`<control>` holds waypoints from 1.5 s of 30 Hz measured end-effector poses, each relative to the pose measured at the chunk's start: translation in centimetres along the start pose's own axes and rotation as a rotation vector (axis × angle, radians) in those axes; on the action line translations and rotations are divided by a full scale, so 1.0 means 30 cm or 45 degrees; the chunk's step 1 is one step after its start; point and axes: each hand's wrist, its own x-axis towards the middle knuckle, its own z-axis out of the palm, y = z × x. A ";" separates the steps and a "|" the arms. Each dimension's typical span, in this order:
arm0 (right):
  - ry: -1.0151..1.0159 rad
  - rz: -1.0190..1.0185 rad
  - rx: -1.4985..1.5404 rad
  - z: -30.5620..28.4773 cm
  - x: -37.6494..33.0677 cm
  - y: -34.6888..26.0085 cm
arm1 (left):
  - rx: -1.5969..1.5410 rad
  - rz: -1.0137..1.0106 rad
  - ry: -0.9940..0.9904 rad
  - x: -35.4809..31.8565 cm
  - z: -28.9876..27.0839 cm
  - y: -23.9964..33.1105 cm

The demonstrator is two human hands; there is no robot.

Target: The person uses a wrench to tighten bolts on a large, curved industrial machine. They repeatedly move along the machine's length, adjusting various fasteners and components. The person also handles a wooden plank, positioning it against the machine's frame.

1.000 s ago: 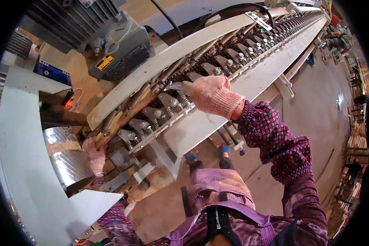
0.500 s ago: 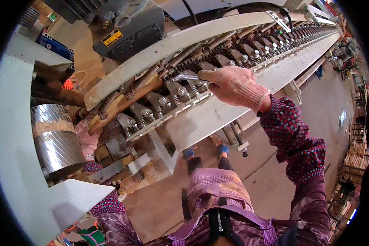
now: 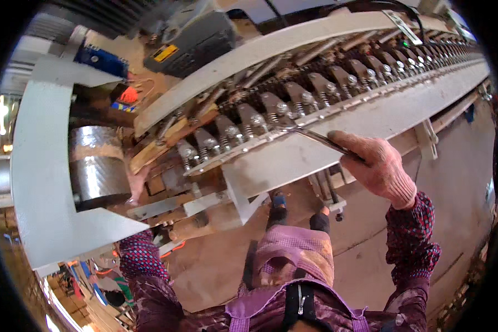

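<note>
My right hand, in a pale pink knit glove, is closed around the handle of a metal wrench. The wrench's far end points left, at the front rail below a row of spring-loaded bolts. My left hand, gloved too, reaches in between a shiny metal roller and the lower end of a wooden strip. Its fingers are mostly hidden there, and whether they grip the strip cannot be made out. Dark metal plates stand behind the springs.
A thick white machine frame surrounds the roller on the left. Above the bolts runs a long pale beam, with a dark grey motor housing behind it. A wooden roller juts out near my left forearm. Concrete floor lies below.
My right hand has drawn the wrench back from among the bolts, toward me and to the right. The view has shifted; my left hand stays beside the roller.
</note>
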 end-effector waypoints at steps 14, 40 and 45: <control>-0.323 -0.029 0.382 0.226 0.123 -0.146 | 1.356 0.547 -0.174 0.062 0.061 0.193; -0.192 -0.527 -0.685 0.441 0.554 -0.320 | 0.230 -0.073 -0.290 -0.032 -0.142 -0.015; -0.110 -0.615 -0.924 0.440 0.549 -0.317 | 0.811 0.144 -0.329 -0.012 -0.074 0.093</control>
